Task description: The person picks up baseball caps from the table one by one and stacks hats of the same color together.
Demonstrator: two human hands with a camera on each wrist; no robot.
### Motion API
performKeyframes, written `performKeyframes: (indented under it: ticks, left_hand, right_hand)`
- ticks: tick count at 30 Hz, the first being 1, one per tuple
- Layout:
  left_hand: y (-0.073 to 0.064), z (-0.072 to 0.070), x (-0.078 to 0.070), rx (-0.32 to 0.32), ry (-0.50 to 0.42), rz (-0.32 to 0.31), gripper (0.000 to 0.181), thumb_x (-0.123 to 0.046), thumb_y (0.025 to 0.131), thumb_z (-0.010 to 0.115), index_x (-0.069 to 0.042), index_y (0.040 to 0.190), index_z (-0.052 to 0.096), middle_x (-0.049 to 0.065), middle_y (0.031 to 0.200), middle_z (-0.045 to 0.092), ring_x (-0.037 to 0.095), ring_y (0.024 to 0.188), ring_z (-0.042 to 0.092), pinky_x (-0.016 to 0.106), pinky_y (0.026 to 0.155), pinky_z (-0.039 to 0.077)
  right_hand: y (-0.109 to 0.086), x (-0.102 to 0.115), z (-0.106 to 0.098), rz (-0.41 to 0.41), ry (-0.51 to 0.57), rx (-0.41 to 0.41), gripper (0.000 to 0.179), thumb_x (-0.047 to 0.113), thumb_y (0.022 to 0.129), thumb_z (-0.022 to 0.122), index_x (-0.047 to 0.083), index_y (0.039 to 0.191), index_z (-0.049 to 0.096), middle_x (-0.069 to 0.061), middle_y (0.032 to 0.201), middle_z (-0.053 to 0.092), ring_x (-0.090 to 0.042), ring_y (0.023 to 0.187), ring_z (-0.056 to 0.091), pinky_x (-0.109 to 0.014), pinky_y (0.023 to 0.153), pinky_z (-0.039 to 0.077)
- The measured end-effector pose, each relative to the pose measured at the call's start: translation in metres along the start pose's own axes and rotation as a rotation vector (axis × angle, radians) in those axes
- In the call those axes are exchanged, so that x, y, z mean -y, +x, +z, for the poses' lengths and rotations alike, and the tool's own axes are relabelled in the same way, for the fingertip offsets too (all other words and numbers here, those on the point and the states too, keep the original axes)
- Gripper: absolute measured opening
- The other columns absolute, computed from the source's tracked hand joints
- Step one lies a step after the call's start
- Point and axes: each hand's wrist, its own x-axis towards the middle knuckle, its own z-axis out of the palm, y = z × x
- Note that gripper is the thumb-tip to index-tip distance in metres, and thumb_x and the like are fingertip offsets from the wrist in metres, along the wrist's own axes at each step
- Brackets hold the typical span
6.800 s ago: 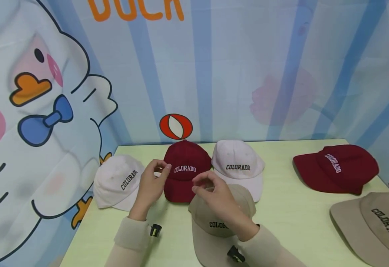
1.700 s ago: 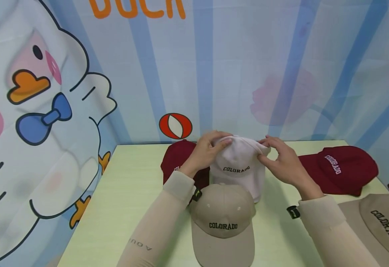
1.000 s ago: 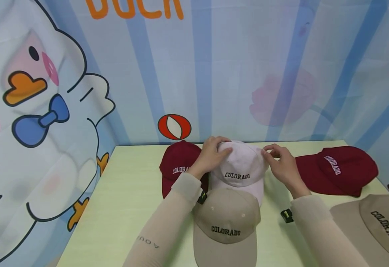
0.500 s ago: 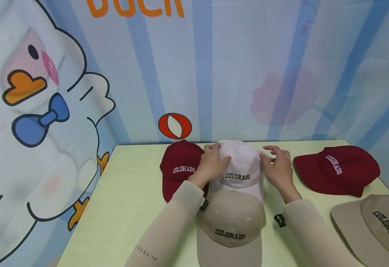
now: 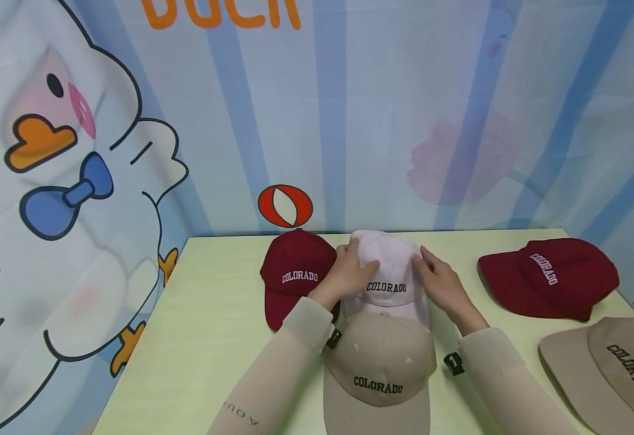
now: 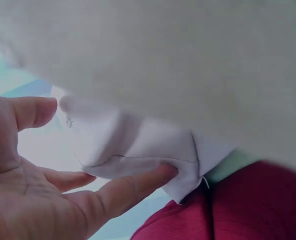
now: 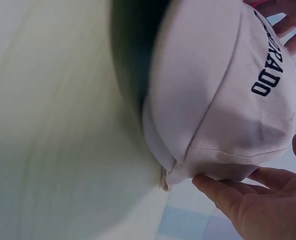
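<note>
A white baseball cap (image 5: 390, 272) lettered COLORADO sits at the back middle of the table, brim toward me. In the right wrist view a second pale brim layer (image 7: 155, 137) shows under the white cap's brim. My left hand (image 5: 349, 275) touches the cap's left side; in the left wrist view its fingers (image 6: 133, 190) are nearly straight and the thumb is spread. On the right side my right hand (image 5: 442, 284) presses with extended fingers (image 7: 215, 192), the thumb held off. A maroon cap (image 5: 297, 272) stands close by on the left, and a beige cap (image 5: 382, 356) overlaps the white brim.
Farther right lie another maroon cap (image 5: 556, 275) and another beige cap (image 5: 616, 368), turned sideways. The pale yellow table (image 5: 186, 338) meets a printed cloth backdrop (image 5: 371, 121) with a cartoon duck at the left.
The white cap at the left end has gone from there, set over the other white cap. It was held raised, then lowered. My right fingers have moved in against its side; the front beige cap shifted slightly right.
</note>
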Motion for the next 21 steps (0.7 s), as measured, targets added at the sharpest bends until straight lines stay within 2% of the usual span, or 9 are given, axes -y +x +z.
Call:
performKeyframes:
  ticks: [10,21]
  left_hand:
    - [0.0064,0.0022,0.0095,0.005,-0.032,0.02,0.08,-0.035,0.105,0.055,-0.002,0.165,0.013,0.025,0.165,0.022,0.034,0.151,0.035,0.049,0.124,0.032]
    - [-0.0001,0.0006,0.0038,-0.003,-0.079,0.024,0.083,-0.034,0.104,0.058,-0.002,0.165,0.012,0.023,0.166,0.018,0.035,0.151,0.035,0.051,0.124,0.032]
  right_hand:
    - [0.0037,-0.0058,0.0016,0.038,0.035,0.061,0.074,0.051,0.111,0.032,0.006,0.166,0.012,-0.024,0.17,0.02,-0.043,0.158,0.02,-0.058,0.126,0.022]
    - [-0.0015,-0.0085,-0.0039,0.025,0.071,0.052,0.074,0.047,0.111,0.038,0.006,0.166,0.011,-0.026,0.17,0.017,-0.045,0.158,0.019,-0.059,0.126,0.022]
